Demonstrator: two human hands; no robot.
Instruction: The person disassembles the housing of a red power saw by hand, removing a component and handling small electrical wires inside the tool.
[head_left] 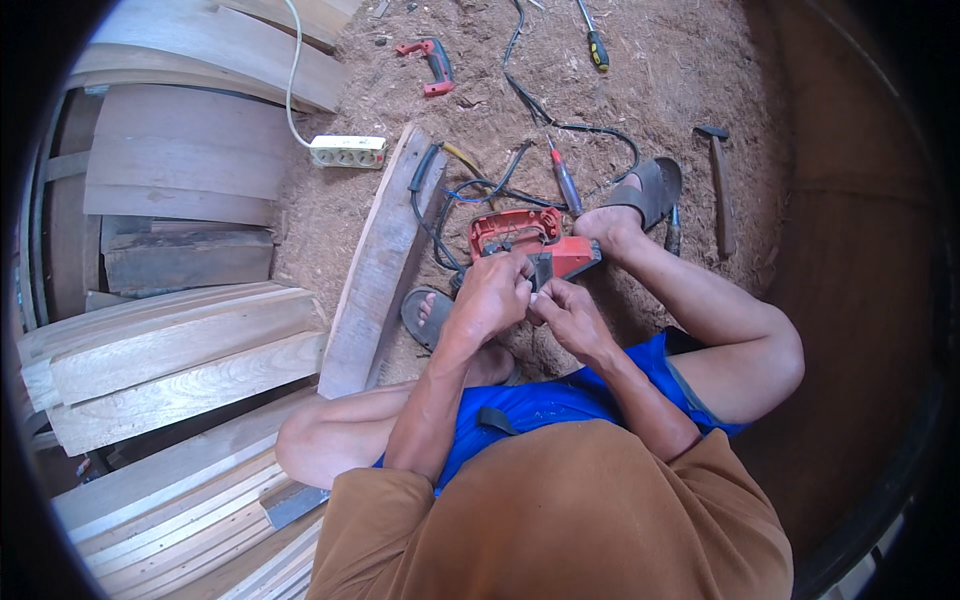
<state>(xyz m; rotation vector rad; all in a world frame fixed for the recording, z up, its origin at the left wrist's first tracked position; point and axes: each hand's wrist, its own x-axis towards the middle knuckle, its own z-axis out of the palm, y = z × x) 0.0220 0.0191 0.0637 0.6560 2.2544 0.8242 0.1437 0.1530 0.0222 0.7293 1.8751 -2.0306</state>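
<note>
A red and black power tool (575,255), which looks like an electric planer, sits on the ground between my feet with its handle housing opened and wires showing inside. My left hand (492,297) is closed at its near side, fingers bent in. Beside it, my right hand (572,315) pinches at the same spot, the fingertips of both hands almost meeting. Whatever they hold is too small and covered to make out. A loose red and black handle cover (438,68) lies farther off. Just past the tool rests a screwdriver (566,180) with a red and purple handle.
A dark cable (600,128) loops across the sawdust-covered ground (680,60). A long plank (385,260) lies left of the tool, near a white power strip (347,152). Stacked boards (180,345) fill the left. A hammer (722,190) and a yellow-black screwdriver (598,50) lie at right.
</note>
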